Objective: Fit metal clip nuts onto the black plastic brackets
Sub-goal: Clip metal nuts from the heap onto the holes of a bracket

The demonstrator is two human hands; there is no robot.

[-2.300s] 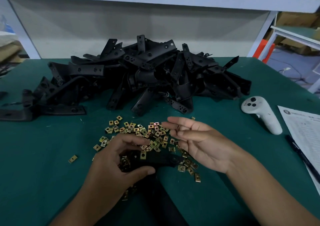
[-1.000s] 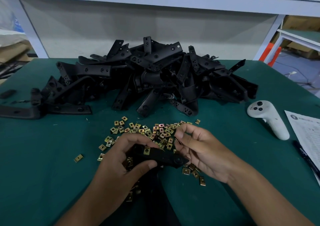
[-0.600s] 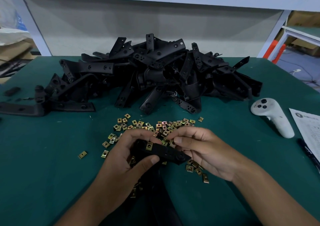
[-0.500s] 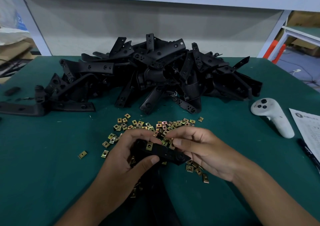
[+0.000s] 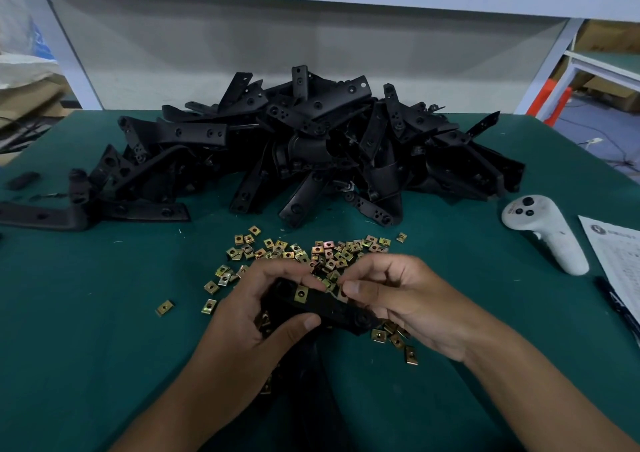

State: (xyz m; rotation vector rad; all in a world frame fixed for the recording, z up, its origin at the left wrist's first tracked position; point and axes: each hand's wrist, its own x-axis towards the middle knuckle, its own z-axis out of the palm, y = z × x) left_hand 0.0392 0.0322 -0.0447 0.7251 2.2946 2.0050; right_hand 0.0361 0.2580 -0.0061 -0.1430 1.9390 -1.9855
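My left hand (image 5: 249, 316) grips a black plastic bracket (image 5: 329, 308) just above the green table, with one brass clip nut (image 5: 300, 293) seated on the bracket's upper edge. My right hand (image 5: 401, 296) pinches a second clip nut (image 5: 341, 291) between thumb and fingertips and presses it against the bracket further right; this nut is mostly hidden. Several loose clip nuts (image 5: 311, 251) lie scattered on the cloth behind and under both hands. A large heap of black brackets (image 5: 304, 147) fills the back of the table.
A white handheld controller (image 5: 543, 232) lies at the right, with a printed sheet (image 5: 620, 257) and a black pen (image 5: 620, 309) by the right edge. A single bracket (image 5: 41, 214) lies at far left. The green table cloth (image 5: 86, 313) stretches left of my hands.
My right hand picked a clip nut from the scatter and brought it to the bracket's edge. My left hand lifted the bracket slightly and kept its grip.
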